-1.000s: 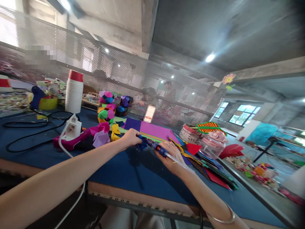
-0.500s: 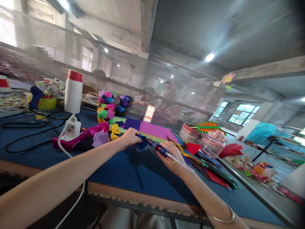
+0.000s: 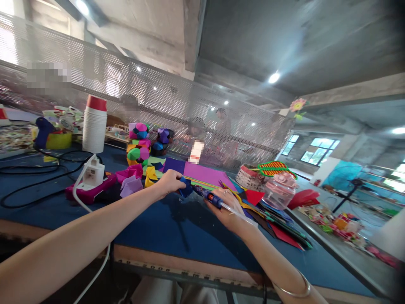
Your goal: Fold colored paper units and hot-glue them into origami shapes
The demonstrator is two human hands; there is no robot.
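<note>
Pinched in the fingers of my left hand (image 3: 171,182) is a small folded piece of dark blue paper (image 3: 186,188). My right hand (image 3: 226,207) is wrapped round a blue hot glue gun (image 3: 212,197) with a clear glue stick (image 3: 238,214) coming out of its back end. The gun's nozzle points left at the blue paper, very close to it; whether they touch I cannot tell. Behind both hands lie sheets of purple paper (image 3: 209,175) and dark blue paper (image 3: 173,166).
Left of my hands are a magenta power strip (image 3: 76,193) with a white plug (image 3: 94,173), folded paper pieces (image 3: 131,185) and a stack of paper cups (image 3: 94,126). Coloured paper balls (image 3: 138,154) stand behind. Rightward are a clear bottle (image 3: 278,192) and coloured sheets (image 3: 284,232).
The blue paper is turned a little and a small gap shows between it and the glue gun's nozzle. Both hands keep their grip. The whole view has shifted slightly.
</note>
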